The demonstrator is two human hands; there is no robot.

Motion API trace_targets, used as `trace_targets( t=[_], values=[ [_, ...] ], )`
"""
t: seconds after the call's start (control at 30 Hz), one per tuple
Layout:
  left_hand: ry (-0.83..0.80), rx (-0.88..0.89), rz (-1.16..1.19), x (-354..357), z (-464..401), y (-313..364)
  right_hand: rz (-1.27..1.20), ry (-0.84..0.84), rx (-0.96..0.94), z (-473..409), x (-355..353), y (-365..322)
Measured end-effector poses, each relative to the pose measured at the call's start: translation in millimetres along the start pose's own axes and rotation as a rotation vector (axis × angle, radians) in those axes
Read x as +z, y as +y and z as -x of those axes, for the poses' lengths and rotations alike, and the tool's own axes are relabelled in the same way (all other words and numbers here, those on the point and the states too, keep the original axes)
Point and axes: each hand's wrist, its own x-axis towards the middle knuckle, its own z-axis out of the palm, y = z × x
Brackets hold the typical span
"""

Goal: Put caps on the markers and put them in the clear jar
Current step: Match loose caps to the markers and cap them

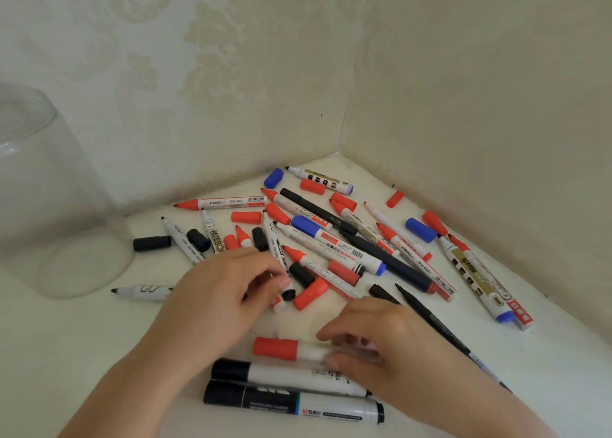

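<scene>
Red-capped marker [291,349] lying flat, cap end pointing away from right fingers [331,336]; barrel blurred under them. Right hand [384,341] over the barrel's far end, fingertips on top, thumb against the near side; looks like a light pinch on the barrel, blur prevents certainty. Just nearer than that thumb: two black-capped markers, one white-barrelled [284,376], one dark-labelled [294,404], side by side, both capped, touching or nearly so.

Left hand [228,292] beyond and left of right fingers, fingers [265,272] curled inward, tips at the near edge of the pile. Small black-and-white piece [287,294] at the fingertips; held or only touched: cannot tell.

Just right of left fingertips: loose red cap [309,293] and loose black cap [301,273]. Beyond both hands: pile [331,239] of uncapped markers, red, blue and black tips, crossing one another, with loose red, blue and black caps scattered among them. Thin black pen [440,328] running diagonally just right of right hand. Uncapped black-tipped marker [142,291] alone, left of left hand, partly hidden by it. Black cap [151,243] beyond that marker.

Jar [63,205] clear, well left of left fingers, near the frame edge; whether anything is inside cannot be told, nothing coloured seen through the wall.

All on white surface [99,338] set in a corner of patterned cream wall [231,73].
</scene>
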Motion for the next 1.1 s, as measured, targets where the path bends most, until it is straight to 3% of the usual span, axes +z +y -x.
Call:
trace_targets(
  t=[0.1, 0.27, 0.37, 0.67, 0.9, 1.1],
  values=[
    [-0.088, 0.066, -0.005, 4, 3, 6, -0.014, 0.069, 0.054, 0, -4, 0],
    [-0.325, 0.232, 0.070, 15, 8, 18, -0.023, 0.423, 0.241, 7, -26, 22],
    [-0.335, 0.321, 0.045, 23, 8, 21, -0.037, 0.507, 0.308, 10, -32, 30],
    [-0.284, 0.220, -0.029, 10, 7, 2, 0.087, 0.333, 0.247, -3, -10, 23],
    [-0.056, 0.142, -0.169, 9, 3, 6, 0.153, 0.389, 0.172, -9, 0, 27],
    [0.010, 0.078, -0.246, 27, -1, 16, 0.181, 0.367, 0.176, -11, 8, 26]
  ],
)
